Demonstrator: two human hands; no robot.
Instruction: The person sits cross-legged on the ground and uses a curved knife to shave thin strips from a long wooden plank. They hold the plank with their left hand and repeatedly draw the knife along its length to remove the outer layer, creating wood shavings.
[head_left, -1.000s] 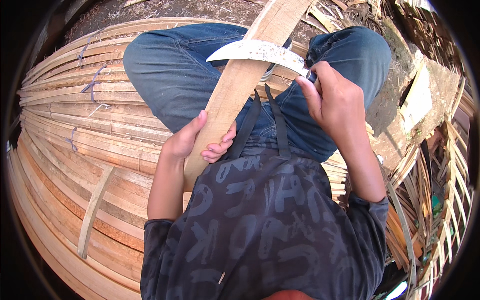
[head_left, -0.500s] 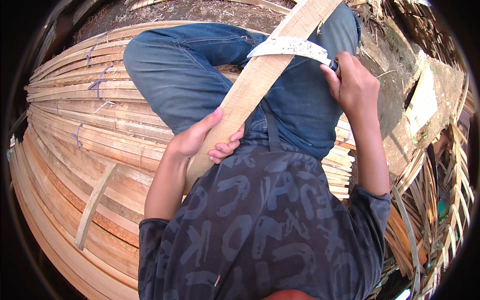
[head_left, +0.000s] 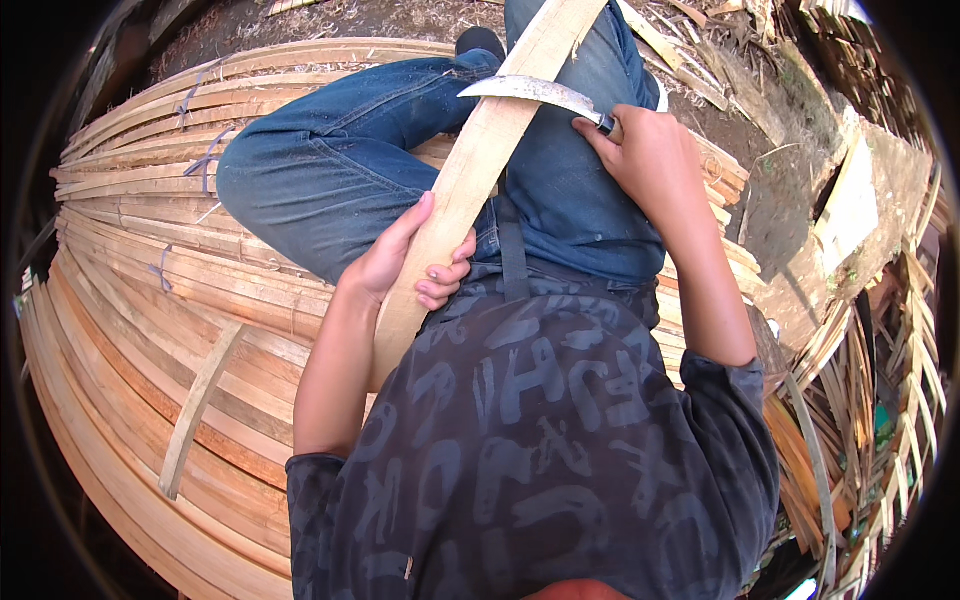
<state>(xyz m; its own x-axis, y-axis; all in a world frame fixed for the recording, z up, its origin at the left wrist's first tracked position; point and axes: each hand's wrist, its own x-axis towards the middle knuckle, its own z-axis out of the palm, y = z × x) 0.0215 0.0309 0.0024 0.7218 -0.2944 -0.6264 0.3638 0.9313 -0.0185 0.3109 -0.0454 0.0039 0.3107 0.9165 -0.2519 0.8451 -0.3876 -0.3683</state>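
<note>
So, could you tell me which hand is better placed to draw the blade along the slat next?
The right hand: it grips the curved knife, whose blade lies across the bamboo slat. The left hand clasps the slat lower down.

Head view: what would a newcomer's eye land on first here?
The curved knife blade near the top centre, lying across a long pale wooden strip that runs up over the person's lap. The right hand grips the knife's handle; the left hand clasps the strip lower down. A wide stack of split strips fills the left side.
</note>
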